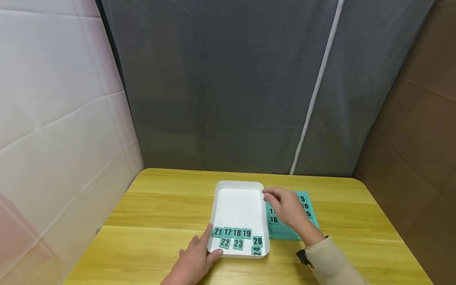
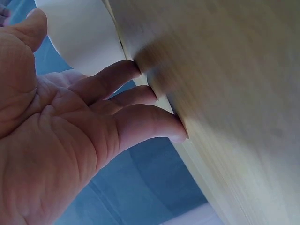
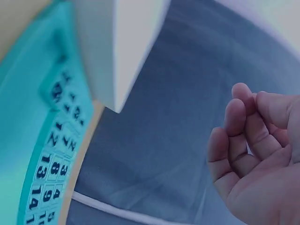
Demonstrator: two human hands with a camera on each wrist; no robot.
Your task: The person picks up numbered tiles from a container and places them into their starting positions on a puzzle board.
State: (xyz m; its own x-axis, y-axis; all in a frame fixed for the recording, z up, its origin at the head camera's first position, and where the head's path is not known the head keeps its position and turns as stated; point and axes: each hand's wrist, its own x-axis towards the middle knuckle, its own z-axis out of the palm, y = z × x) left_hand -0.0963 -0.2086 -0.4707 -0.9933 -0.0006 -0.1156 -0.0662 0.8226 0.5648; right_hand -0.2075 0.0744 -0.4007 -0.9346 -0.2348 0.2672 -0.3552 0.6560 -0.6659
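A white tray (image 1: 235,209) lies on the table, with several teal number tiles (image 1: 236,232) near its front end. My left hand (image 1: 194,257) spreads its thumb and index finger at the tray's front left corner, touching it. Its other fingertips (image 2: 180,133) meet the tabletop near the edge in the left wrist view. Above a teal number board (image 1: 285,233), my right hand (image 1: 286,208) hovers near the tray's right rim. Its fingers are curled, the thumb near the index finger, and nothing shows between them in the right wrist view. That hand hides part of the board's tiles.
The wooden table (image 1: 171,206) has its far edge by a grey cloth (image 1: 221,99). A white cloth (image 1: 64,107) hangs on the left and a brown one (image 1: 417,138) on the right. The board stands close against the tray's right side.
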